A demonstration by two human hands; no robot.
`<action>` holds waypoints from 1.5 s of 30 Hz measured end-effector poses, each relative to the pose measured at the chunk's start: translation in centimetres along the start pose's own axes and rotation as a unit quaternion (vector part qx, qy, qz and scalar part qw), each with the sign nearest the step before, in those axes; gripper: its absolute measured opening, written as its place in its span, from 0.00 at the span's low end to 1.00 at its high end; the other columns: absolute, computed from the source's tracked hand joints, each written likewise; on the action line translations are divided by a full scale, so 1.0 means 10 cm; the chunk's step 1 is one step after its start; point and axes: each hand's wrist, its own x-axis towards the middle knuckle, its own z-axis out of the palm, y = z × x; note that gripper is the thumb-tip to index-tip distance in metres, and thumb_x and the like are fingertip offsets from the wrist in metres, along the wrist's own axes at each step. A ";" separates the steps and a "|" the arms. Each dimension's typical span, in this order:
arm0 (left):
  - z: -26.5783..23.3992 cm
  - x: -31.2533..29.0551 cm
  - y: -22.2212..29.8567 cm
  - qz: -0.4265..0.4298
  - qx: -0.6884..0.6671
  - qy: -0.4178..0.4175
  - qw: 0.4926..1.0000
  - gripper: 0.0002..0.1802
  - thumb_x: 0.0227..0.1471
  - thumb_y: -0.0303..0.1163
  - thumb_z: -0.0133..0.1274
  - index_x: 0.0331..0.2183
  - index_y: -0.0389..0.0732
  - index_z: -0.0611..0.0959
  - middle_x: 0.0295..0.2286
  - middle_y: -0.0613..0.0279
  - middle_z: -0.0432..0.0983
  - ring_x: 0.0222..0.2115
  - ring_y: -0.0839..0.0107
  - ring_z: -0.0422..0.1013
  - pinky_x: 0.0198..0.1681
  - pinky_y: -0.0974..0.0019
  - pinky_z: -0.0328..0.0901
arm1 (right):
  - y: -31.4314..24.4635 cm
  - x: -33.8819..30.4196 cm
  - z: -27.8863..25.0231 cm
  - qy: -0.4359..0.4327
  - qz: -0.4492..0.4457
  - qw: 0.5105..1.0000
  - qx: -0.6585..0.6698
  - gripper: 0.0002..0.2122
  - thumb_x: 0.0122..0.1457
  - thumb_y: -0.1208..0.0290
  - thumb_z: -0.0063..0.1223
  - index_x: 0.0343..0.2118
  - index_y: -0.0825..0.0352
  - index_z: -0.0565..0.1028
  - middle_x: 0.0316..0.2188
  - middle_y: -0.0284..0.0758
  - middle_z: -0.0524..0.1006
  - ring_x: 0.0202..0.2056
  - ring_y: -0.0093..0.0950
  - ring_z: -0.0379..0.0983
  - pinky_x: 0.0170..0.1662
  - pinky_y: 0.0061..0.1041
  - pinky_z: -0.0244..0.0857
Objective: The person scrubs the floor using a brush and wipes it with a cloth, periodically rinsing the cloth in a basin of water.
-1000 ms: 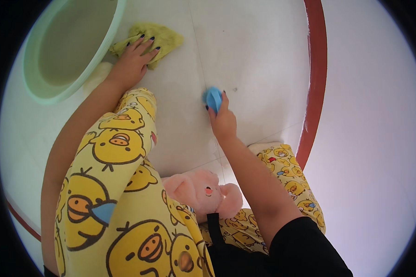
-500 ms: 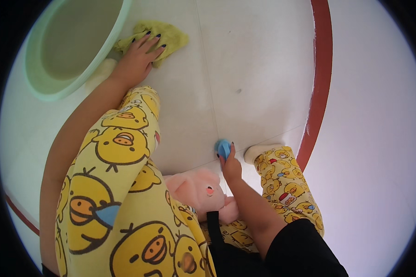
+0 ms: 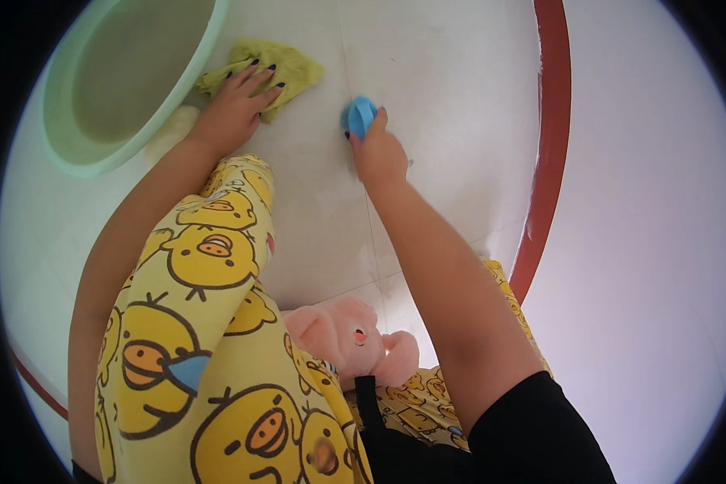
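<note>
My left hand (image 3: 232, 114) lies flat with spread fingers on a crumpled yellow-green cloth (image 3: 297, 71), pressing it to the pale tiled floor. In my right hand (image 3: 381, 157) is a small blue scrub brush (image 3: 363, 114), gripped by its top. The brush rests on the floor to the right of the cloth, by a tile joint. Its underside is mostly hidden.
A pale green basin (image 3: 59, 113) with cloudy water stands at the upper left. A cream rounded shape (image 3: 172, 133) sits beside it. A red skirting band (image 3: 552, 121) curves along the right wall. Between my legs is a pink plush toy (image 3: 340, 332).
My right hand has moved the brush forward and slightly left, from near my right foot to beside the cloth. The left hand and cloth have hardly moved.
</note>
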 end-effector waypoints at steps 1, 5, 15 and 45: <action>0.00 0.01 0.00 -0.002 -0.002 0.002 1.000 0.28 0.40 0.19 0.47 0.47 0.46 0.72 0.54 0.59 0.56 0.56 0.56 0.50 0.56 0.58 0.52 | -0.07 0.13 -0.05 0.011 -0.008 1.000 -0.003 0.31 0.53 0.63 0.49 0.55 0.73 0.50 0.28 0.45 0.75 0.31 0.40 0.73 0.32 0.36 0.66; 0.03 0.00 0.00 -0.002 -0.021 0.011 1.000 0.27 0.41 0.20 0.48 0.47 0.46 0.72 0.53 0.60 0.58 0.55 0.56 0.51 0.56 0.58 0.52 | -0.28 0.50 -0.24 -0.001 -0.019 0.999 -0.035 0.31 0.53 0.63 0.49 0.55 0.74 0.51 0.30 0.44 0.75 0.33 0.39 0.73 0.34 0.35 0.66; -0.02 -0.01 0.04 0.001 -0.025 0.019 1.000 0.27 0.41 0.19 0.48 0.47 0.45 0.73 0.53 0.58 0.57 0.55 0.54 0.51 0.56 0.57 0.52 | -0.52 0.72 -0.45 0.011 -0.022 0.999 -0.037 0.34 0.53 0.64 0.49 0.57 0.73 0.47 0.30 0.43 0.76 0.33 0.37 0.73 0.35 0.33 0.67; -0.13 -0.05 0.12 -0.035 0.006 -0.038 0.999 0.27 0.42 0.22 0.48 0.49 0.46 0.70 0.55 0.61 0.54 0.56 0.58 0.48 0.57 0.52 0.49 | 0.21 -0.55 0.02 0.042 -0.117 0.992 -0.007 0.41 0.40 0.69 0.61 0.56 0.75 0.50 0.14 0.37 0.71 0.14 0.34 0.68 0.20 0.28 0.58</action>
